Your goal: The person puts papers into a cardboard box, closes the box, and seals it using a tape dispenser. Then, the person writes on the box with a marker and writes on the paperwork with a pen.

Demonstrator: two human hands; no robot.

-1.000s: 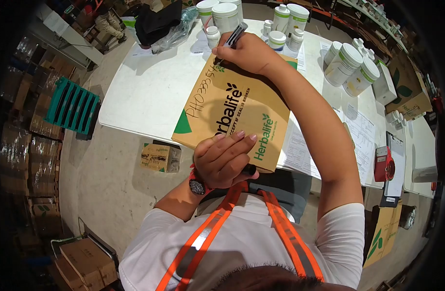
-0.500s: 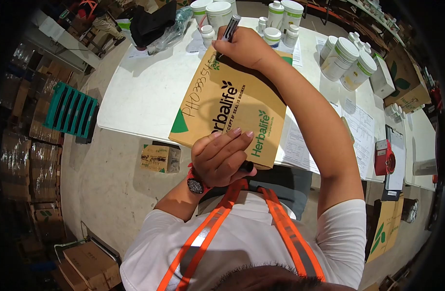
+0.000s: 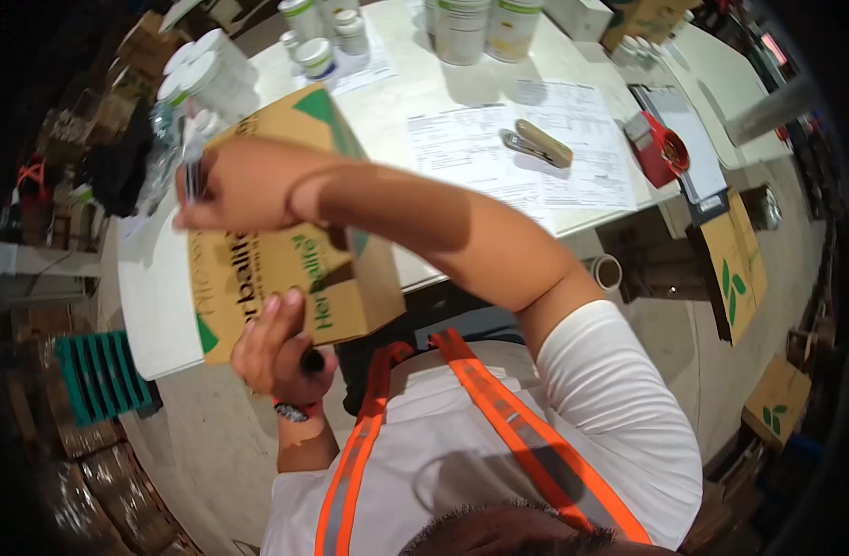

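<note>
A cardboard box with Herbalife printing and handwriting lies on the white table. Above its far left part, my right hand is closed on a marker, both smeared by motion. My left hand rests at the near edge of the box, its fingers lying on the top face. A black marker cap is held between the thumb and fingers of that hand. My right forearm hides part of the box top.
Printed papers lie right of the box, with a stapler on them. Farther right are a red tape dispenser and a clipboard. White tubs and bottles stand at the back. A green slatted crate is at the left.
The view has swung to the right, so the box and table appear farther left and turned. My right hand with the marker has moved off the handwriting and is blurred. My left hand still touches the box.
</note>
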